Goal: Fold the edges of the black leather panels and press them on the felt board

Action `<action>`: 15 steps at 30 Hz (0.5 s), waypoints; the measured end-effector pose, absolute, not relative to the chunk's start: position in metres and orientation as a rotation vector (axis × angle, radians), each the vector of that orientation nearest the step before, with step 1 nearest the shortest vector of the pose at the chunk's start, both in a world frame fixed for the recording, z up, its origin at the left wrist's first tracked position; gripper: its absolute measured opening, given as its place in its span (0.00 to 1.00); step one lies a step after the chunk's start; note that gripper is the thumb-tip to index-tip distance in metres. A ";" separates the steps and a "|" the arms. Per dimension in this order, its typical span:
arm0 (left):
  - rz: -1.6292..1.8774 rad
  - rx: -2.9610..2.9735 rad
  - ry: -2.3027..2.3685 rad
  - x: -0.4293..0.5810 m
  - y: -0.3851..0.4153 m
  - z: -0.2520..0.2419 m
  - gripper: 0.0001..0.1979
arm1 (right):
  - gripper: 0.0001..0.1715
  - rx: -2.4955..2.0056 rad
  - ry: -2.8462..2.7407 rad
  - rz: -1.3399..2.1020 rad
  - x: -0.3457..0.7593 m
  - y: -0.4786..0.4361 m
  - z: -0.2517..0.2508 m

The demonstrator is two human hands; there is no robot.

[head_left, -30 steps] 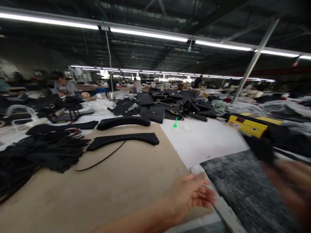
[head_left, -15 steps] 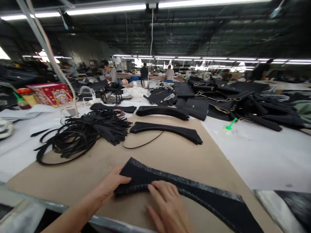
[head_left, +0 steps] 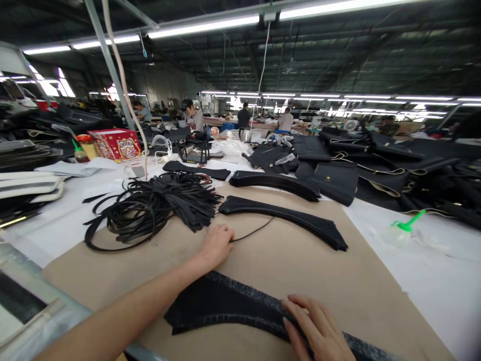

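A curved black piece [head_left: 240,301] with a rough greyish strip along its upper edge lies near the table's front. My right hand [head_left: 315,326] rests on its right part, fingers a little apart. Beyond the piece, my left hand [head_left: 218,245] is closed at a thin black cord [head_left: 253,231] on the brown sheet; its fingertips are partly hidden. Just behind that hand lies a stack of curved black pieces [head_left: 285,218], with another stack [head_left: 274,184] farther back. To the left sits a heap of black strips [head_left: 150,205].
Black leather parts [head_left: 334,180] are piled at the back right. A green-tipped bottle [head_left: 404,230] lies on the right. A red box [head_left: 114,144] stands back left beside a pole [head_left: 108,65]. Several people work in the background.
My left hand has left the near piece and reached forward to the cord. My right hand has shifted right along the piece. The camera view has turned left.
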State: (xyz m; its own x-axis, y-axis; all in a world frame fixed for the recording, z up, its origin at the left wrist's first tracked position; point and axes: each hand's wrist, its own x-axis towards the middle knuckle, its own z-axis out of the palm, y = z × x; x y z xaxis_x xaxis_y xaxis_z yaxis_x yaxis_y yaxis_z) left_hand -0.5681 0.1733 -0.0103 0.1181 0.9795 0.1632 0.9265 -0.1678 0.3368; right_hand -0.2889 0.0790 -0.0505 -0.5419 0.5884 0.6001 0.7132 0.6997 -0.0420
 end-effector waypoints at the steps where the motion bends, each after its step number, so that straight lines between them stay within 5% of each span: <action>1: 0.509 2.249 1.905 -0.561 0.180 -0.012 0.06 | 0.14 -1.022 -2.294 -0.215 -0.291 0.083 -0.042; 8: 0.451 2.460 1.428 -0.510 0.145 0.014 0.09 | 0.20 -1.101 -2.373 -0.075 -0.311 0.119 0.014; 15: 0.539 2.106 1.337 -0.524 0.116 0.056 0.11 | 0.21 -1.283 -2.390 0.785 -0.285 0.111 0.040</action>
State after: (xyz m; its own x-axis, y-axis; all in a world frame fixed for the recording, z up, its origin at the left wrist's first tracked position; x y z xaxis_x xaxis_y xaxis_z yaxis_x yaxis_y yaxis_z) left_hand -0.5241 0.1163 0.0555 0.4158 0.9090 0.0279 0.6744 -0.3288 0.6611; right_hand -0.2850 0.1111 0.0396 -0.5473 0.8367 0.0181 0.6630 0.4467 -0.6008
